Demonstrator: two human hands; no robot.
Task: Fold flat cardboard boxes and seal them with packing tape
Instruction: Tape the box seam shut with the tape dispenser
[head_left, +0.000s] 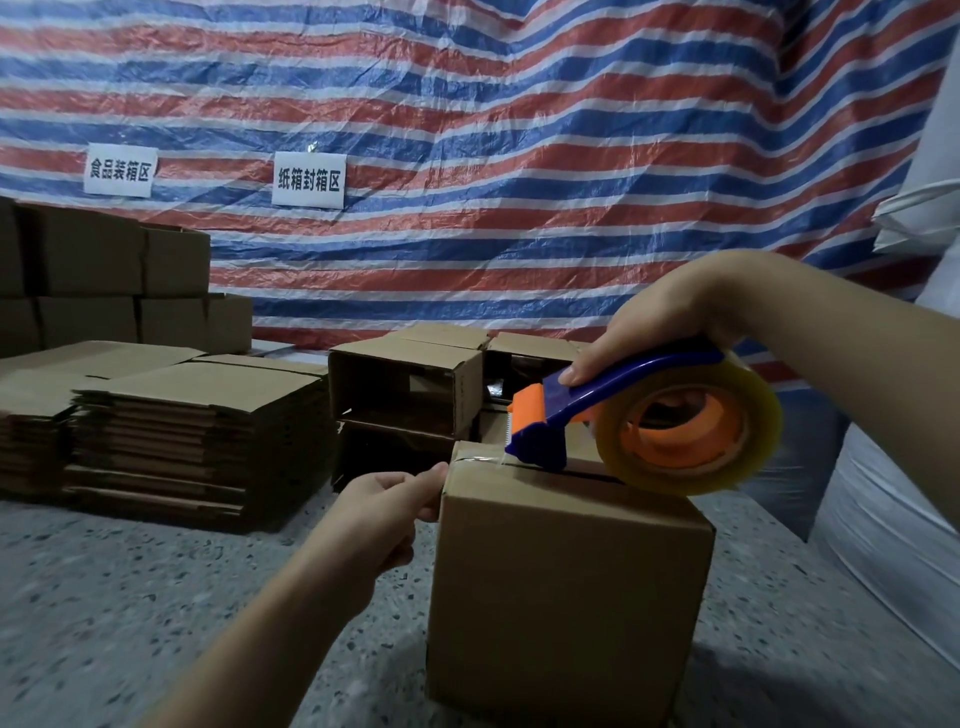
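Your right hand (670, 322) grips the tape dispenser (644, 415) on the box (566, 587) top; your left hand (387, 512) pinches the tape end (480, 458) at its far edge. The seam beneath looks mostly untaped, and flat boxes (171, 431) beyond your left hand wait unfolded.

A blue-and-orange tape dispenser (576, 410), brown cardboard box (566, 582), speckled grey table (130, 597), red-white-blue striped tarp (519, 130).

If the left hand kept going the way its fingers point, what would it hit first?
The left hand already pinches the tape end at the upright box's top left edge, so that box blocks it straight away. The tape dispenser sits beyond it.
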